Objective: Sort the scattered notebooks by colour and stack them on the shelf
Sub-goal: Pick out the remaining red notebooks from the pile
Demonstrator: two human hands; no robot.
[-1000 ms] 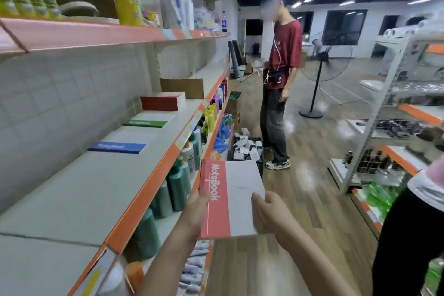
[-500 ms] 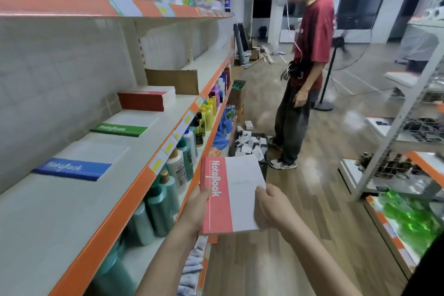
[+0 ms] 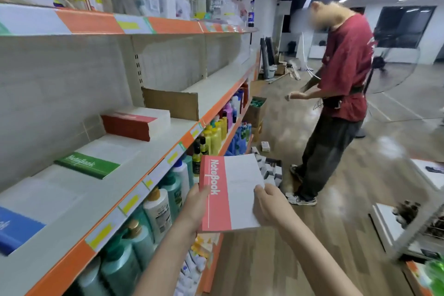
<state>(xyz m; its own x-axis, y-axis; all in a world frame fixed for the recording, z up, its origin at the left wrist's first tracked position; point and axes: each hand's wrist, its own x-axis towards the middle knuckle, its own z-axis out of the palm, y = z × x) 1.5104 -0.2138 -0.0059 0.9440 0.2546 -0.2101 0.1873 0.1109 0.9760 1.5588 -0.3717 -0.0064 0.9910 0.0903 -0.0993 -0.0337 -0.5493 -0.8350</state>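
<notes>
I hold a red-and-white notebook [image 3: 230, 192] marked "NoteBook" in front of me, beside the shelf's orange edge. My left hand [image 3: 195, 206] grips its red spine side, and my right hand [image 3: 269, 205] grips its white right edge. On the grey shelf [image 3: 134, 175] to my left lie a stack of red notebooks [image 3: 135, 122] farthest back, a green notebook pile [image 3: 90, 163] in the middle and a blue notebook pile [image 3: 14, 228] nearest me.
A cardboard divider [image 3: 170, 103] stands on the shelf behind the red stack. Bottles [image 3: 156, 214] fill the lower shelf. A person in a red shirt [image 3: 336, 103] stands in the aisle ahead. Small boxes [image 3: 269, 168] lie on the floor. A white rack [image 3: 408, 223] stands at right.
I have moved forward along the shelf, so the stacks look closer and the blue pile has slid to the left edge. Both hands keep their grip on the red notebook.
</notes>
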